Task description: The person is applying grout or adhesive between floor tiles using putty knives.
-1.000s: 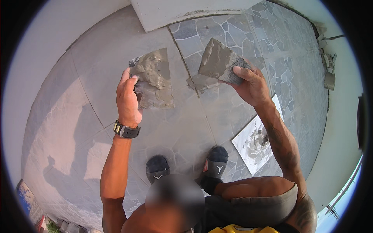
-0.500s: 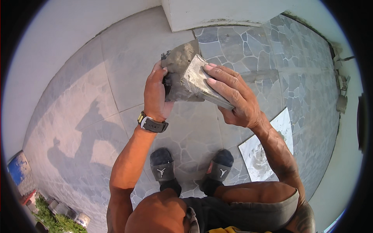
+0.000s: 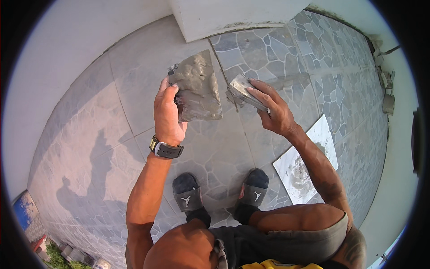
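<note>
**Mortar on the slab, plate held apart**

Nearest me, at five o'clock, are the grey cloth shorts (image 3: 286, 237), with black open-toed sandals (image 3: 184, 197) planted at seven and five. Near half past three, the white square tile (image 3: 326, 129), smeared with grey, lies on the floor, partly hidden by the right forearm.

At ten o'clock I have the left hand (image 3: 169, 114) pinching the left edge of a dark grey rectangular slab (image 3: 193, 100), thumb above, its other fingers mostly hidden. That slab, toward half past eleven, carries a lumpy heap of wet grey-brown mortar (image 3: 191, 77). The right hand (image 3: 278, 114), past two, pinches a mortar-caked grey flat plate (image 3: 242, 86) at one o'clock, fingers over its back; I can't see the thumb fully. Plate and slab are apart.

I judge the step in hand to be working the mortar between the two pieces. The next move calls for a level slab and a controlled plate angle.

Farthest, at twelve, stands a white wall block (image 3: 233, 18) beyond the grey stone-patterned floor (image 3: 224, 154).
</note>
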`<act>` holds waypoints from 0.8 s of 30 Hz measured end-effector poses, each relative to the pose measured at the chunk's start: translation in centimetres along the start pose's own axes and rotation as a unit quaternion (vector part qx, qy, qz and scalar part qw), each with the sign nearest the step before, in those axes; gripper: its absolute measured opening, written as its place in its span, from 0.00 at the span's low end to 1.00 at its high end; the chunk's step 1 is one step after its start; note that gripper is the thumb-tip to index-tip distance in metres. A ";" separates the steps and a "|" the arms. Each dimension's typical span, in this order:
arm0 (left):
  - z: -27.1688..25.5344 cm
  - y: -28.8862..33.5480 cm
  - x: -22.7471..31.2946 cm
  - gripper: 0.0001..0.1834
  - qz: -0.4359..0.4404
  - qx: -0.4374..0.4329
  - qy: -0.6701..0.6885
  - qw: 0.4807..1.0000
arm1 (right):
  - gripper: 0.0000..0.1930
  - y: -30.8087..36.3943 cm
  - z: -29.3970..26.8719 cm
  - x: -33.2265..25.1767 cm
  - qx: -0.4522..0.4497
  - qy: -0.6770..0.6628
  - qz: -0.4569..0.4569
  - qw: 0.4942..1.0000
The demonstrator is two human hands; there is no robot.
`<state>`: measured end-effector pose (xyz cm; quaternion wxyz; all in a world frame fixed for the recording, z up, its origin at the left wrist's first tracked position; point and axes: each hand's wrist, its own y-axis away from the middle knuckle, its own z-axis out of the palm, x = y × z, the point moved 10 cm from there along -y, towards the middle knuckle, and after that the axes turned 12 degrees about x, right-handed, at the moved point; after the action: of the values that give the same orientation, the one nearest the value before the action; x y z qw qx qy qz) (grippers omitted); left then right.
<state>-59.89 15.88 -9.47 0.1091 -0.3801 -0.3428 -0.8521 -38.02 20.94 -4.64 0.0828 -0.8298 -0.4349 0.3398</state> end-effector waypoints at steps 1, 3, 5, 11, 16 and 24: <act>-0.3 0.0 0.6 0.22 0.013 -0.001 -0.027 1.000 | 0.32 0.7 -0.2 1.8 0.001 -0.062 0.131 0.989; -0.8 0.0 1.4 0.22 0.023 -0.004 -0.053 0.998 | 0.28 2.0 -0.3 4.3 0.052 -0.312 0.323 0.892; -1.4 -0.1 2.0 0.22 0.045 0.006 -0.079 0.996 | 0.25 3.7 1.4 5.3 0.096 -0.571 0.481 0.658; -2.4 -0.4 0.5 0.22 0.014 0.006 -0.074 0.997 | 0.27 3.9 3.1 4.4 0.095 -0.650 0.506 0.559; -1.9 -0.7 -0.6 0.22 0.011 -0.013 -0.051 0.999 | 0.29 3.2 3.4 3.3 0.080 -0.614 0.525 0.584; -3.9 -1.1 -0.5 0.22 0.066 -0.017 -0.076 0.995 | 0.25 -2.7 -0.6 -1.4 -0.046 -0.277 0.352 0.893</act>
<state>-62.30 14.05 -12.29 0.1324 -0.4677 -0.3098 -0.8172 -39.95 21.53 -2.30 -0.2043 -0.8034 -0.1351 0.5427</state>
